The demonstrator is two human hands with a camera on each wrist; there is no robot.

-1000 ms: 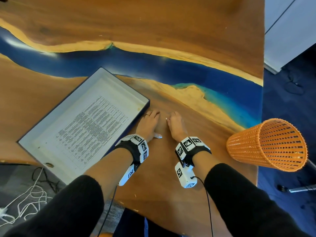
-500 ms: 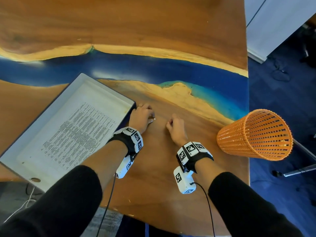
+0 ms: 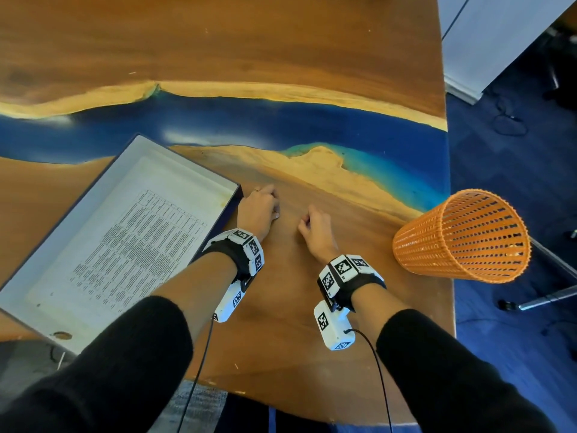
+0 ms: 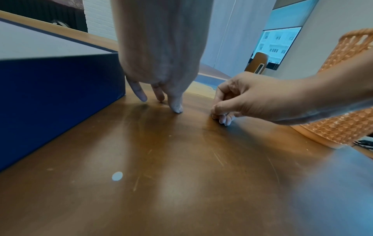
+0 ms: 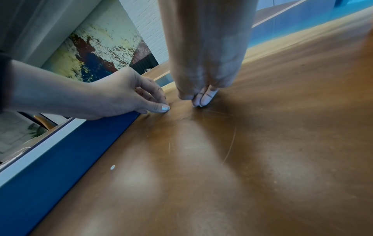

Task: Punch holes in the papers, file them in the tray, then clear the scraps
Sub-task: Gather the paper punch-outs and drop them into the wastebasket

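The shallow tray (image 3: 71, 220) lies at the left with a printed paper (image 3: 131, 239) flat inside it. My left hand (image 3: 259, 210) is beside the tray's near right corner, fingers pointing down with their tips on the wood (image 4: 161, 99). A short gap to the right, my right hand (image 3: 315, 226) has its fingers curled under and thumb against them, tips on the table (image 4: 238, 99). Whether anything is inside that hand I cannot see. One small round white scrap (image 4: 117, 176) lies on the wood near the tray's blue wall (image 5: 70, 151), closer to me than both hands.
An orange mesh basket (image 3: 462, 235) lies on its side at the table's right edge, its mouth facing right over the floor. The wooden table (image 3: 281, 57) with a blue resin band stretches beyond the hands. The table's near edge runs just below my wrists.
Both hands lay flat with fingers stretched out a second ago; their fingers have since curled in. The right hand has drawn back slightly toward me. The head view has shifted.
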